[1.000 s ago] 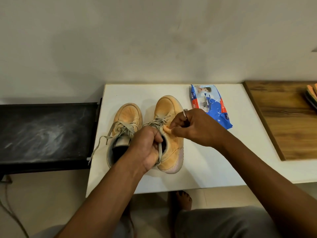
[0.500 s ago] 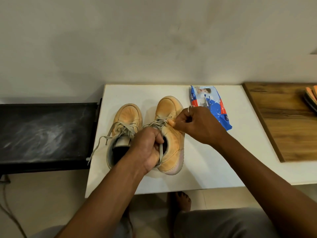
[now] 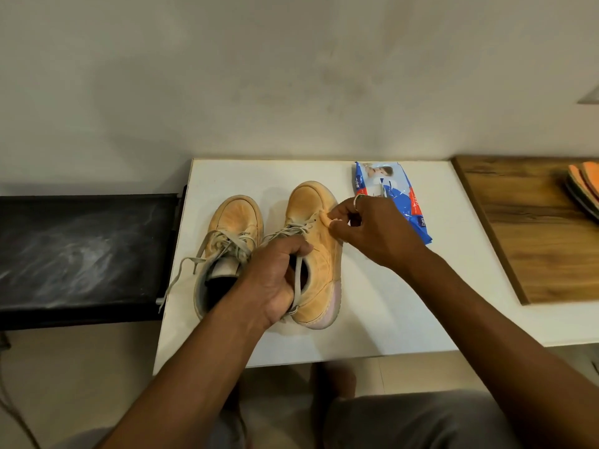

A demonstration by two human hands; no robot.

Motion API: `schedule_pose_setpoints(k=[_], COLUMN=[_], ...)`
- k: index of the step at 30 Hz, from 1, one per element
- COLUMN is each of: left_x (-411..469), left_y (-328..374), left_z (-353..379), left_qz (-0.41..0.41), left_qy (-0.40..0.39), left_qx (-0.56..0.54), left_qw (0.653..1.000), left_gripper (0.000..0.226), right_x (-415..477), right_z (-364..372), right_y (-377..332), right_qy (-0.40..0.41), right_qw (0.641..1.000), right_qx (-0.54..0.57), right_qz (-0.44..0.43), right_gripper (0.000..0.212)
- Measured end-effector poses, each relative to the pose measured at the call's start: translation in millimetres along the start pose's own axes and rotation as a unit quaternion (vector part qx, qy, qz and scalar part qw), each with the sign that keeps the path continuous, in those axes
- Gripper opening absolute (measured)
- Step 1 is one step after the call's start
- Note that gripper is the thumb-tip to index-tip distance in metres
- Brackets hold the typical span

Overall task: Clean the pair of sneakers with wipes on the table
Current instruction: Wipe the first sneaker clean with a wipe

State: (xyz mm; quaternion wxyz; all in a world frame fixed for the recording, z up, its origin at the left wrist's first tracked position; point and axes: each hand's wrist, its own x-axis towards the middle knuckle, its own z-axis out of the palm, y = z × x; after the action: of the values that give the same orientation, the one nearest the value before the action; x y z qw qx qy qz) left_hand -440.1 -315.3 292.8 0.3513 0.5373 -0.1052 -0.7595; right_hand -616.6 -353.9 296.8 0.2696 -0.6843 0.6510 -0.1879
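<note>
Tan sneaker [image 3: 319, 264]: L hand [image 3: 275, 277]; wipe [image 3: 325, 219]: R hand [image 3: 372, 231]

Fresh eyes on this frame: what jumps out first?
Two tan sneakers sit side by side mid-table: the left sneaker with laces trailing loose, the right sneaker gripped at its opening by the left hand. The right hand pinches a small crumpled wipe against that shoe's outer side, near the laces. A blue wipes pack lies behind that hand, by the white table's far edge.
</note>
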Motion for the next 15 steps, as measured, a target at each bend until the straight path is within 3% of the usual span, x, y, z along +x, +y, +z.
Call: schedule_pose_setpoints(k=[4,7,10,15], left_x=[-1,-2,-2,-1], left_y=[0,0,0,0], left_z=[1,1,1,3], left_qz=[0.0,0.0,0.002,0.011], left_qy=[0.012,0.017,0.027,0.037], left_qx=[0.001,0.001,0.008,0.013], left_qw=[1.0,1.0,1.0,0.999], left_gripper=[0.032,0.027,0.037,0.039], right_x=[-2,-7,-9,-1], right_z=[2,-2,-8,4], right_y=[-4,-8,-8,-8], right_qy=[0.005,-0.047,-0.084,0.008], right_qw=[1.0,0.997,0.995,1.0], right_qx=[-0.014,-0.007,0.008,-0.016], right_qz=[-0.014,-0.054,-0.048,-0.006], right_gripper=[0.024,0.021,0.016,0.017])
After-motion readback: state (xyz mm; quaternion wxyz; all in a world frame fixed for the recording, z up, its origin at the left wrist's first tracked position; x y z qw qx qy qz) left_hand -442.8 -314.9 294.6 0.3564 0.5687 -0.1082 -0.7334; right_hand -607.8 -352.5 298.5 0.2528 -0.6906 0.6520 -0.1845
